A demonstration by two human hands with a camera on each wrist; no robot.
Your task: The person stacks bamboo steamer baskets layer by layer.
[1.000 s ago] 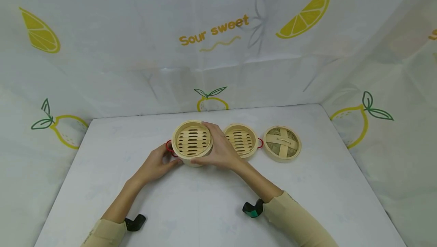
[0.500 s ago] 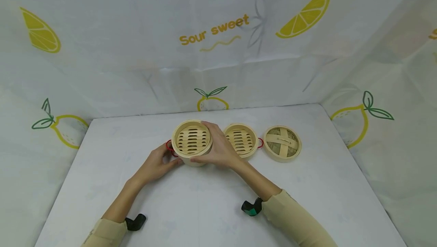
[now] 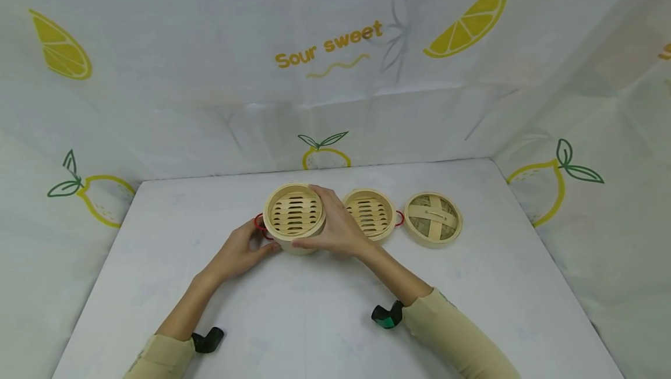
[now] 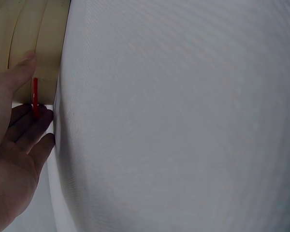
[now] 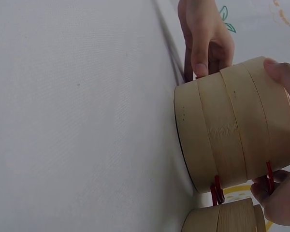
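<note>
Two round bamboo steamer baskets stand stacked left of the table's middle in the head view. Slotted slats show inside the upper basket [image 3: 295, 232]; the lower basket [image 5: 198, 130] lies mostly hidden beneath it. My right hand [image 3: 339, 230] grips the upper basket's side, thumb in front and fingers behind. On the left, my left hand [image 3: 238, 254] holds the lower part of the stack, its thumb against the wall. A red handle [image 4: 36, 92] passes between that thumb and the fingers in the left wrist view.
Just right of the stack sits another bamboo steamer basket [image 3: 369, 213] with a red handle [image 3: 401, 219]. Beyond it lies a woven bamboo lid [image 3: 434, 219]. A white cloth with lemon prints [image 3: 325, 96] rises behind the white table [image 3: 293, 321].
</note>
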